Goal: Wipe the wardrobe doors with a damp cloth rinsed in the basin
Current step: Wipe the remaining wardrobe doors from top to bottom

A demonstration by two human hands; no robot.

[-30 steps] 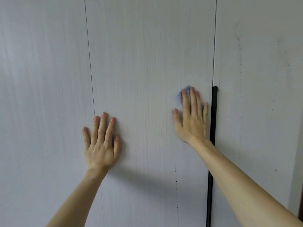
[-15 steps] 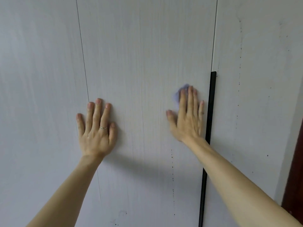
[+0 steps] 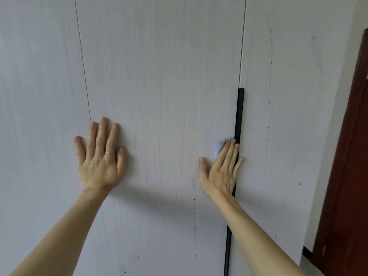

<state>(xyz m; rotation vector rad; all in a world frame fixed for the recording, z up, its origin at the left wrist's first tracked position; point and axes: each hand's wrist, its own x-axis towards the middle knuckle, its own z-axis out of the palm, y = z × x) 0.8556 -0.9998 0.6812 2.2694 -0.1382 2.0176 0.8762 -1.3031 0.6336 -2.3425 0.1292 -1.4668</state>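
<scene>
On the middle wardrobe door [image 3: 163, 76], right edge, beside the black handle strip [image 3: 239, 116]:

Item 1, right hand [image 3: 222, 172]. Grip: flat, fingers extended and close together, pressing a pale lilac cloth [image 3: 220, 145] against the panel. Cloth mostly hidden under the fingers; only a crumpled corner shows above and left of the fingertips. Outer fingers lie over the handle strip. Change: half a second ago this hand sat a little clear of the strip; it has since slid rightward and lower on the door, so the stroke now reaches the door's edge.

Item 2, left hand [image 3: 100, 156]. Grip: spread wide, palm flat on the door, holding nothing; a ring [image 3: 109, 153] on one finger. Position on the panel unchanged, just right of the seam with the left door [image 3: 39, 96]. Judged a brace.

Item 3, right door [image 3: 282, 116]. Trails of dark specks run down it; a similar trail runs on the middle door below the right hand.

Item 4, dark red-brown door frame [image 3: 350, 156], far right, newly in view.

Assessment: wiping under way; the pass is complete across the middle door at this height. The speckled areas appear not yet wiped. Basin not in view.
</scene>
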